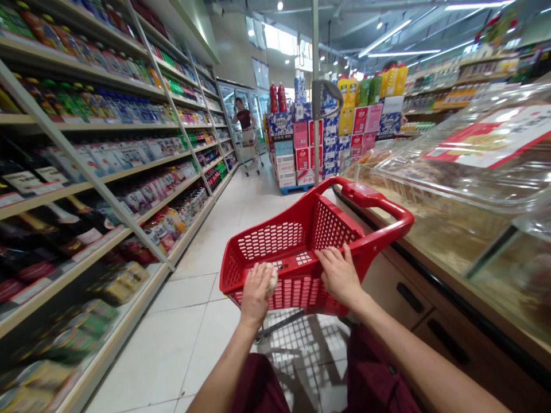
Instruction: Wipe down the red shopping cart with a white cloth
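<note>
A red plastic shopping cart [275, 235] with perforated walls stands in front of me, turned sideways so that its handle [398, 221] is at the right. My left hand [255, 289] is at the near rim of the basket, closed around a small whitish crumpled thing [272, 279], perhaps a cloth or tissue; the fingers hide most of it. Further right along that rim, my right hand [340, 274] has its fingers curled over the edge, gripping the cart. No goods show on the visible part of the basket floor.
Shelves of bottles [107, 106] and cans line the left side. To the right, a counter [361, 212] carries clear plastic food boxes [465, 155]. Stacked drink cartons [301, 135] stand ahead behind a metal pole [315, 63]. Down the tiled aisle, a person [244, 117] stands behind a wire cart [249, 146].
</note>
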The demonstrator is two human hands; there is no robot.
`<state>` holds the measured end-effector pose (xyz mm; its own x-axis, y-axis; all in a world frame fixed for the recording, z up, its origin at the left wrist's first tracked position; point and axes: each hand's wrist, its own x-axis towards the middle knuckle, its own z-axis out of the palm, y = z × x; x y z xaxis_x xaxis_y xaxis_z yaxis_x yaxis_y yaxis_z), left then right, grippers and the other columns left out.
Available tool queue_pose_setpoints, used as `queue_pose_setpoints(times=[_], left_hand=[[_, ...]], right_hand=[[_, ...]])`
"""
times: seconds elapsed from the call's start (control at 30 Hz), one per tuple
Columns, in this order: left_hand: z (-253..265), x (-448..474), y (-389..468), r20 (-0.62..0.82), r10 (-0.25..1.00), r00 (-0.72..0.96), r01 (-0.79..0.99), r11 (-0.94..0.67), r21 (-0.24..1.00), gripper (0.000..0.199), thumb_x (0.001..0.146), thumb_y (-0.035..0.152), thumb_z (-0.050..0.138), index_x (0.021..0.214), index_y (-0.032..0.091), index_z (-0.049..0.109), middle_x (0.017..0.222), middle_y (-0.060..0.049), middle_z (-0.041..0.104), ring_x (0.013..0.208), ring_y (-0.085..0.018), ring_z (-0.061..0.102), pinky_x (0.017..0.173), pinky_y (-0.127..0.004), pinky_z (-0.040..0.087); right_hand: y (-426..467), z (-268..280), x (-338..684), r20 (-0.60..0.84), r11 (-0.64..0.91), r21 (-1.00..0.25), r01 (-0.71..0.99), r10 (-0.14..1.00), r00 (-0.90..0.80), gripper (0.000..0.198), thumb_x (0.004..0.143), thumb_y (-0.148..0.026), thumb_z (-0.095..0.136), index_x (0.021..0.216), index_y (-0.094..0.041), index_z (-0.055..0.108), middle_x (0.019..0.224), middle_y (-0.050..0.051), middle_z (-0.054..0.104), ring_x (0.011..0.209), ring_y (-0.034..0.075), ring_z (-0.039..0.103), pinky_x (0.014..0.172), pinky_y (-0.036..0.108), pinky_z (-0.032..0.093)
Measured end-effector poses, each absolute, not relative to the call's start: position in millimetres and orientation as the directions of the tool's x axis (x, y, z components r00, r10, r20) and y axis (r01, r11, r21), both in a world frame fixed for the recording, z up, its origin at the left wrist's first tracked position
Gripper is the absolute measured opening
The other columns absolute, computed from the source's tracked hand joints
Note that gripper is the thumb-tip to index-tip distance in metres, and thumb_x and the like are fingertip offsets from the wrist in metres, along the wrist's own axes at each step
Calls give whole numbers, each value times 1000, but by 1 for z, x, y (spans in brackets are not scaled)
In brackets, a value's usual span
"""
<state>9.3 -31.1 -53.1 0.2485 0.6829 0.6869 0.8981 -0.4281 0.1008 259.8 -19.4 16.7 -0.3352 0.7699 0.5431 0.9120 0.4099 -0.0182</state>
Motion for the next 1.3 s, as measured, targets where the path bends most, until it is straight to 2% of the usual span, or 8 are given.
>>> queue_pose_setpoints(times=[0.1, 0.17, 0.37, 0.6, 0.8, 0.9, 1.07, 1.3], left_hand=[[-61, -36, -41, 750, 661, 34, 941, -274, 199, 49, 78, 11, 38, 125, 23, 38, 127, -8, 46, 123, -23, 33, 99, -47, 31], [-62, -35, -40, 752, 659, -26, 941, -238, 240, 51, 77, 9, 37, 126, 23, 37, 127, -8, 45, 124, -23, 32, 100, -47, 31], [-53, 27, -25, 680, 691, 245, 887, -444, 131, 47, 78, 8, 36, 123, 21, 41, 128, -8, 45, 126, -22, 29, 99, -45, 33], [-58, -8, -32, 737, 676, 21, 932, -281, 231, 45, 80, 16, 40, 124, 22, 41, 128, -9, 45, 124, -24, 31, 99, -48, 33], [-41, 62, -21, 657, 686, 313, 857, -502, 115, 46, 80, 11, 37, 125, 22, 39, 130, -7, 44, 126, -22, 28, 99, -44, 34], [-45, 28, -27, 666, 683, 300, 882, -464, 79, 47, 79, 7, 34, 122, 24, 43, 128, -6, 46, 124, -22, 31, 98, -44, 35], [-55, -13, -32, 716, 691, 100, 938, -306, 165, 46, 78, 12, 39, 122, 22, 43, 128, -8, 45, 124, -25, 31, 98, -47, 35], [-45, 44, -21, 671, 678, 300, 877, -473, 85, 45, 80, 10, 36, 122, 20, 43, 127, -8, 46, 125, -22, 30, 99, -42, 35]], right_hand=[[-21, 17, 257, 549, 405, -25, 914, 770, -326, 46, 72, -12, 43, 117, -14, 50, 108, 9, 57, 106, 23, 41, 102, 48, 7], [-22, 18, 254, 549, 395, -30, 918, 774, -315, 46, 72, -12, 43, 117, -14, 50, 107, 9, 57, 105, 23, 41, 102, 49, 6], [-22, 18, 256, 535, 409, -24, 912, 776, -334, 46, 72, -13, 43, 117, -12, 50, 109, 9, 56, 107, 22, 40, 103, 47, 6], [-20, 15, 256, 546, 389, -6, 921, 773, -323, 46, 72, -13, 44, 117, -13, 49, 109, 9, 56, 107, 23, 40, 102, 48, 8], [-20, 16, 257, 560, 412, -7, 911, 757, -338, 45, 72, -13, 43, 116, -14, 50, 109, 8, 57, 106, 23, 41, 102, 48, 8], [-21, 16, 260, 552, 413, -11, 911, 762, -339, 46, 72, -13, 43, 117, -13, 50, 109, 8, 57, 107, 22, 40, 103, 46, 7], [-22, 16, 254, 550, 399, -38, 916, 774, -315, 45, 72, -13, 43, 117, -12, 50, 110, 9, 56, 107, 23, 40, 103, 47, 5], [-20, 17, 256, 544, 426, -25, 905, 765, -345, 46, 71, -12, 43, 117, -13, 50, 111, 9, 56, 108, 23, 40, 103, 47, 7]])
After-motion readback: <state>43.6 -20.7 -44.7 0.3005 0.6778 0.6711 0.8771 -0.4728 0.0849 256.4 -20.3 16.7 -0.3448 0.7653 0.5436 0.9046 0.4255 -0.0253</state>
